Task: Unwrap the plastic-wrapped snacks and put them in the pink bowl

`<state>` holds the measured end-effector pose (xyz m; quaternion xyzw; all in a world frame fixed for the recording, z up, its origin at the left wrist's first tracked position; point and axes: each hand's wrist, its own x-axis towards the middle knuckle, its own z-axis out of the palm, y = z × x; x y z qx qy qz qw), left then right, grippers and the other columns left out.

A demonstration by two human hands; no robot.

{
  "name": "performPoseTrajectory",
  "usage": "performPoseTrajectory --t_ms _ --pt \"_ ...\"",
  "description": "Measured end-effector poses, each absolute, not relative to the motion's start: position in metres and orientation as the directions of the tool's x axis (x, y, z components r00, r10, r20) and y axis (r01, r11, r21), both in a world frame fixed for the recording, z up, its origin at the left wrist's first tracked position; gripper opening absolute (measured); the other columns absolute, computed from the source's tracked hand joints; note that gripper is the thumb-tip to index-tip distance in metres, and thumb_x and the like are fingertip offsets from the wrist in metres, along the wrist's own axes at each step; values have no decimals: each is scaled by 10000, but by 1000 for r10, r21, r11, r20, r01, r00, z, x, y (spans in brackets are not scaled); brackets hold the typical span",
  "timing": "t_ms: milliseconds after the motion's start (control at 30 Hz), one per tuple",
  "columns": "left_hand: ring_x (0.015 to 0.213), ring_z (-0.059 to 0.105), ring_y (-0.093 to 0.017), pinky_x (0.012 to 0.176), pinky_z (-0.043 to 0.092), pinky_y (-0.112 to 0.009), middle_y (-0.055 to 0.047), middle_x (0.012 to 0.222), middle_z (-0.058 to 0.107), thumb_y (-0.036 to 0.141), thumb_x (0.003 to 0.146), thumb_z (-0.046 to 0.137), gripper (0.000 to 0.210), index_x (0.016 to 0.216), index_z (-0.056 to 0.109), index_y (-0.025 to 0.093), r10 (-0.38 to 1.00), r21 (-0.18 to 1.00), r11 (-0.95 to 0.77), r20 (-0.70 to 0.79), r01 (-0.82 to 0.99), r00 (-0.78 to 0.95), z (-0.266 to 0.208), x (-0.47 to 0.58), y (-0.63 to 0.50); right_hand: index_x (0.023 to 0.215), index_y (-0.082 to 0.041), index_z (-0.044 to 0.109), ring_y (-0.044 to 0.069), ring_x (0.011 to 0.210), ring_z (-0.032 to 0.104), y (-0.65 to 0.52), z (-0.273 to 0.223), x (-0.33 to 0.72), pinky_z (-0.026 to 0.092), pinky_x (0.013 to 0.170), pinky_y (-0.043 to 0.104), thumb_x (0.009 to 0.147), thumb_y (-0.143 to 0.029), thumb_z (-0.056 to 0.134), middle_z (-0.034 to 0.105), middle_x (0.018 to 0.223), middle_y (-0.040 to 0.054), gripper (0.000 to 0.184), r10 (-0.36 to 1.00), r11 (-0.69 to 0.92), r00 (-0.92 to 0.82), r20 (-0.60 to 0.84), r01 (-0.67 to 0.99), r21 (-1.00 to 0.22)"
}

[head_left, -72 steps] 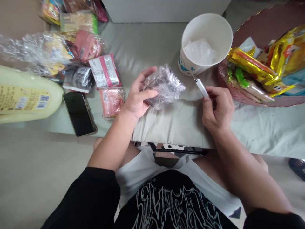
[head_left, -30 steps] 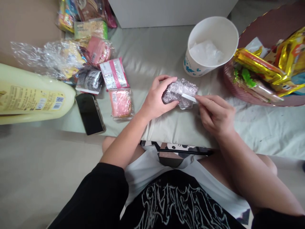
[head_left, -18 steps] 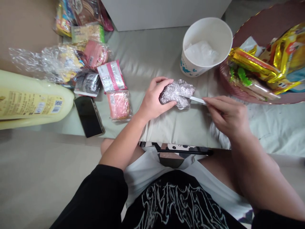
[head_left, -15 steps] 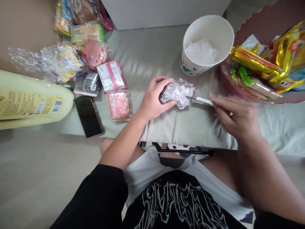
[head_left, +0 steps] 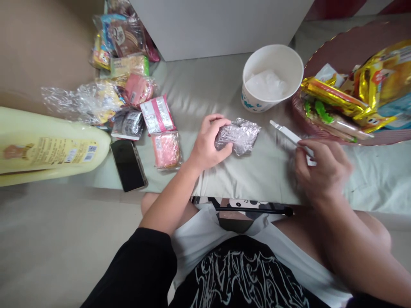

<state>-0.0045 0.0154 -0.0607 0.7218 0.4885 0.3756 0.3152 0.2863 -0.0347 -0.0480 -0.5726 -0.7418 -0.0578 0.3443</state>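
My left hand [head_left: 212, 143] curls around the left end of a bundle wrapped in crinkled clear plastic film [head_left: 239, 137], thumb at the near side and fingers at the far side. The bundle lies on the cloth; what is inside it cannot be made out. In my right hand [head_left: 324, 169] is a slim white utility knife [head_left: 287, 133], pinched at its rear and pointing up and left. Its tip is apart from the bundle, and no dark blade shows at its end. Motion blurs this hand slightly.
Beyond the bundle stands a white paper tub [head_left: 272, 100] with crumpled clear plastic inside. A pink scalloped bowl [head_left: 334, 36] of packaged snacks sits right. Leftward are a phone [head_left: 129, 166], a pink wrapped snack [head_left: 166, 149], more packets and a yellow bottle [head_left: 54, 145]. A grey-white box [head_left: 221, 28] stands behind.
The knife has come away from the plastic film and moved right and toward me with my right hand. Its dark blade no longer shows. My left hand still holds the bundle; the camera view has shifted.
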Motion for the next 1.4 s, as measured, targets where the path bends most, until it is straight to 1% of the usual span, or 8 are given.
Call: performPoseTrajectory --t_ms 133,300,600,800,900,967,1133,1400 --pt "1332 525 -353 1162 429 -550 -133 1418 511 416 761 750 455 1181 646 277 946 794 -321 246 517 210 -61 -1 13 1080 -362 702 275 859 740 -37 -51 284 597 737 446 939 -204 615 777 997 50 228 864 322 -137 484 890 -322" --pt "1416 491 -390 1221 358 -568 -120 1426 599 494 712 832 561 1196 658 272 882 718 -459 298 523 365 -62 10 12 1026 -286 694 279 851 719 -32 -57 281 573 772 461 938 -212 620 779 993 63 136 859 323 -151 490 901 -290" --pt "1223 673 -247 1056 534 -444 -74 1125 756 331 937 630 111 934 660 225 874 722 -481 349 498 338 -59 7 13 1004 -230 695 297 947 669 -33 -56 268 481 872 479 925 -254 621 751 1056 111 111 911 261 -112 397 902 -343" --pt "1012 765 -206 890 591 -345 -53 912 780 431 961 624 246 857 655 210 972 934 -203 156 295 174 -50 10 10 1207 -234 627 287 1033 684 -27 -52 256 532 897 453 883 -204 636 728 1167 120 325 812 534 -305 498 733 -421" --pt "889 778 -186 811 612 -320 -38 879 785 506 939 653 296 884 662 216 977 992 -50 25 114 210 -51 12 8 1316 -218 580 309 1156 677 -24 -48 248 550 943 470 879 -178 603 693 1320 150 440 777 607 -375 505 658 -445" --pt "862 781 -179 786 621 -312 -29 881 788 502 929 670 279 961 685 226 967 1000 18 -24 25 255 -54 12 8 1346 -212 571 292 1145 680 -23 -47 242 553 943 457 879 -130 556 713 1284 135 475 753 653 -437 492 594 -471" --pt "823 762 -154 742 607 -280 -32 882 798 425 942 653 234 1020 737 221 993 994 10 -23 111 115 -59 4 11 1180 -235 677 214 853 632 -24 -51 239 520 809 382 913 -68 503 714 875 42 359 699 713 -498 514 537 -451" --pt "776 754 -141 713 599 -262 -25 865 799 342 953 634 170 999 731 210 992 941 -27 68 338 -111 -58 -15 11 819 -261 677 194 841 612 -26 -39 262 449 765 378 933 -145 572 721 929 36 194 761 613 -365 537 676 -410"
